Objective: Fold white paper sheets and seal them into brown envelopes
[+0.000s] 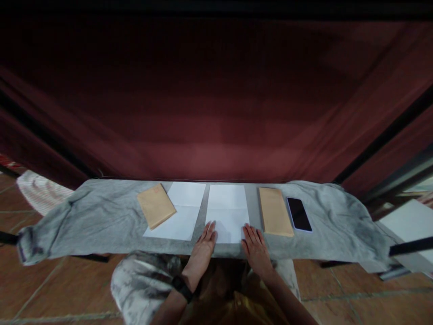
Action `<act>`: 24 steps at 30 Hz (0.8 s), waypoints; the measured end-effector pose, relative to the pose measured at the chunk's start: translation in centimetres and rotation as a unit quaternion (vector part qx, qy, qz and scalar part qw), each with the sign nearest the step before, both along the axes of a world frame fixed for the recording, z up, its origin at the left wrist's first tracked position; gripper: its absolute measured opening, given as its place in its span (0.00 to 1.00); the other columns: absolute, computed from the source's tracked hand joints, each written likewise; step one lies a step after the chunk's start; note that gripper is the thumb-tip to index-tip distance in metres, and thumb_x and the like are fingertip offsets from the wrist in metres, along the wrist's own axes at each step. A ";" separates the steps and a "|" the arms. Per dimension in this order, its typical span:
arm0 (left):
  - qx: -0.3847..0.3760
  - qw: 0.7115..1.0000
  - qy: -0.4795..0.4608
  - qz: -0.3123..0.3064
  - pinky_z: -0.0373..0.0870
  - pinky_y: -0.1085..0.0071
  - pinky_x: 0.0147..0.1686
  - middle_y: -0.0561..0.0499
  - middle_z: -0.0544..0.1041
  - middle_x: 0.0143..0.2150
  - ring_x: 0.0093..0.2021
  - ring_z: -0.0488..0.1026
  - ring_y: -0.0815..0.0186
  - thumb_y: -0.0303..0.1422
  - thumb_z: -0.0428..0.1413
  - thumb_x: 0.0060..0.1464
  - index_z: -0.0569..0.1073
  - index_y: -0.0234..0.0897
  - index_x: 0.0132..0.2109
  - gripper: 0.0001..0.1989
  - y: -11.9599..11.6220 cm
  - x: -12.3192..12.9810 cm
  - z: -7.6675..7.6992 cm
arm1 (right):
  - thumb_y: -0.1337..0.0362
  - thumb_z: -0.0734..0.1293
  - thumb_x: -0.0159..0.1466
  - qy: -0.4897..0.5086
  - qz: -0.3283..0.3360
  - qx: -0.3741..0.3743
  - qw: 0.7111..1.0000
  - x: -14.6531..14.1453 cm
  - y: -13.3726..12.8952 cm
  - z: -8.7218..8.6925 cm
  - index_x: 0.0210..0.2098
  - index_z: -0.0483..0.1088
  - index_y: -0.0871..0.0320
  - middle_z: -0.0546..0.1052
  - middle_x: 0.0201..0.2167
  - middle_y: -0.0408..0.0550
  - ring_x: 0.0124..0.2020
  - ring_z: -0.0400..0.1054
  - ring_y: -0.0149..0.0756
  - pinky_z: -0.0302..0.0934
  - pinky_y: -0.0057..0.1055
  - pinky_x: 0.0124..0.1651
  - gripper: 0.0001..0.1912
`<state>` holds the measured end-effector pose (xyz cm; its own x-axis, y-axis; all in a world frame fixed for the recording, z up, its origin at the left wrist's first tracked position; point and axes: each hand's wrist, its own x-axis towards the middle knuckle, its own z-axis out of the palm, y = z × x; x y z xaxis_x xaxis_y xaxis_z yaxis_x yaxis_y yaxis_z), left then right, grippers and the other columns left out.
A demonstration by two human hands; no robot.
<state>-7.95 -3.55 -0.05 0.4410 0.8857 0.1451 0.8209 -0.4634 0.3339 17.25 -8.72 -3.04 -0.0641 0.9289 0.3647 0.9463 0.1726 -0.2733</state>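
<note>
A white sheet of paper (227,216) with a crease across its middle lies flat in front of me. My left hand (204,241) rests with fingers stretched on its lower left edge. On the lower right edge lies my right hand (255,246), its fingers out flat too. Left of this sheet is a second creased white sheet (184,221), partly covered by a brown envelope (156,206) that sits at a slant. To the right of my right hand is a stack of brown envelopes (275,212).
A phone (299,214) with a dark screen lies right of the envelopes. Grey cloth (108,216) covers the narrow bench. Behind it rises a dark red panel (216,113). A white board-like object (411,223) stands at the far right, above the tiled floor (324,284).
</note>
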 end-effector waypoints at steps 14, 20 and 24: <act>-0.017 0.995 -0.098 -0.006 0.71 0.60 0.61 0.46 0.79 0.54 0.57 0.75 0.61 0.24 0.45 0.62 0.76 0.40 0.52 0.19 -0.5 -1.2 4.5 | 0.62 0.56 0.71 0.151 0.045 -0.010 0.987 2.3 -2.0 -0.5 0.74 0.47 0.53 0.64 0.69 0.52 0.68 0.60 0.42 0.60 0.46 0.67 0.32; -0.072 0.978 -0.197 -0.016 0.75 0.64 0.54 0.47 0.81 0.46 0.48 0.79 0.61 0.37 0.46 0.68 0.79 0.42 0.47 0.16 -0.4 -2.1 7.6 | 0.60 0.57 0.70 0.282 0.010 -0.023 0.959 3.6 -1.2 0.9 0.68 0.60 0.55 0.71 0.63 0.54 0.64 0.66 0.44 0.62 0.47 0.65 0.28; -0.058 0.967 -0.249 -0.004 0.75 0.63 0.54 0.48 0.81 0.49 0.50 0.78 0.61 0.39 0.49 0.66 0.79 0.42 0.46 0.14 0.8 -1.7 8.4 | 0.54 0.58 0.69 0.303 -0.023 -0.019 0.953 3.5 1.1 1.6 0.51 0.75 0.56 0.80 0.51 0.54 0.54 0.74 0.46 0.67 0.45 0.58 0.20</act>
<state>-9.66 -2.79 8.36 0.3491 0.9055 0.2412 0.5418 -0.4051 0.7365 20.78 -7.61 -1.45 0.1886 0.9390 0.2876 0.6193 0.1136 -0.7769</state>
